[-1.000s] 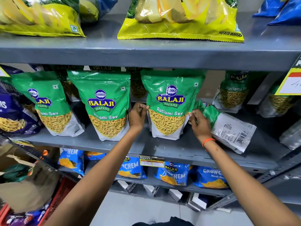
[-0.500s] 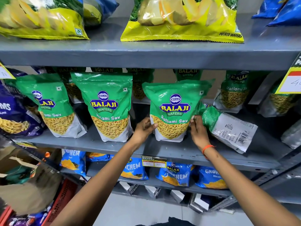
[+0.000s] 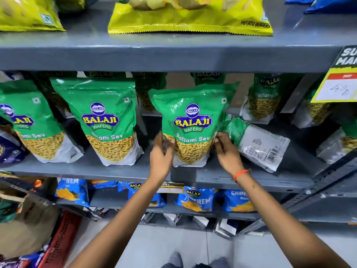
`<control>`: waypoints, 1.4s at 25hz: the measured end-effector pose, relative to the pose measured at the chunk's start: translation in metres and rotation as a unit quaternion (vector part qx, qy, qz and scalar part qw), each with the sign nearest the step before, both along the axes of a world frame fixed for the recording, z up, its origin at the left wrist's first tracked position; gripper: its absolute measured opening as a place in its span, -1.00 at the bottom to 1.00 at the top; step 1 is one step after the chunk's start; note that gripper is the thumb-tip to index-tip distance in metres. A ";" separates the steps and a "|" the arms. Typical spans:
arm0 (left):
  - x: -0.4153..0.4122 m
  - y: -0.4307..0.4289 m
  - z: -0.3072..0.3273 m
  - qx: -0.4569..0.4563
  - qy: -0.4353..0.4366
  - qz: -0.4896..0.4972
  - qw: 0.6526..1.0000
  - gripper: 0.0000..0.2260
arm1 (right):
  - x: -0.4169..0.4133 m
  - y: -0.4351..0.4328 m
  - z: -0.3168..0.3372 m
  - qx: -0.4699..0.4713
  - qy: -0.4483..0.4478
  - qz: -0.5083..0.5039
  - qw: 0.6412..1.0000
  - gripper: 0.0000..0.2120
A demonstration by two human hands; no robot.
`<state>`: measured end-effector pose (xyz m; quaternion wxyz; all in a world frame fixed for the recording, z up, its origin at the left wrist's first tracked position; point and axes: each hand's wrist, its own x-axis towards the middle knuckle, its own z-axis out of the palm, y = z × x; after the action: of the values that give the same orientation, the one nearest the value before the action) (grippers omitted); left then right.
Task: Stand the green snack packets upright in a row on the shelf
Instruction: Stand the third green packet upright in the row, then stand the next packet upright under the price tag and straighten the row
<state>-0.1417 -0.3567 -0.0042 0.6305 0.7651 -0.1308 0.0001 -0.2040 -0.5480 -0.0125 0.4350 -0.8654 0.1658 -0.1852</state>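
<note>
3 green packets [image 3: 190, 122] stand upright on the grey shelf [image 3: 123, 171].

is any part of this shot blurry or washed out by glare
Head view: the left hand is smeared by motion blur, the right hand sharper; glare streaks the held packet; the yellow bag's lettering is soft; shelf edges bow from wide-angle distortion.

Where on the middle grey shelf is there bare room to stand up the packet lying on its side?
Bare grey shelf runs along the front edge, widest right of the held green Ratlami Sev packet, in front of the fallen green-and-clear packet. A narrower gap sits between the held packet and the upright green packet leftward. Further left and at the back it is crowded.
</note>
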 end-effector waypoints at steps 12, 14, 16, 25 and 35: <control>-0.090 -0.112 -0.006 0.081 -0.140 0.224 0.961 -0.39 | -0.013 -0.087 -0.002 -0.391 0.122 0.057 0.911 -0.78; -0.096 -0.123 -0.004 0.092 -0.150 0.236 0.956 -0.43 | -0.009 -0.085 0.004 -0.401 0.123 0.055 0.906 -0.82; -0.098 -0.131 -0.002 0.096 -0.168 0.241 0.951 -0.51 | -0.007 -0.084 0.007 -0.404 0.109 0.053 0.907 -0.80; -0.091 -0.144 -0.019 0.065 -0.091 0.136 0.984 -0.74 | -0.008 -0.087 0.003 -0.357 0.083 0.062 0.928 -0.89; -0.040 -0.191 -0.021 -0.041 0.177 -0.057 0.982 -0.72 | -0.036 -0.121 0.046 -0.222 -0.104 -0.039 0.969 -0.91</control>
<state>-0.1813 -0.5473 -0.0257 0.6731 0.7180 -0.0604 -0.1664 -0.2397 -0.6691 0.0336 0.2392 -0.9092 0.1075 -0.3234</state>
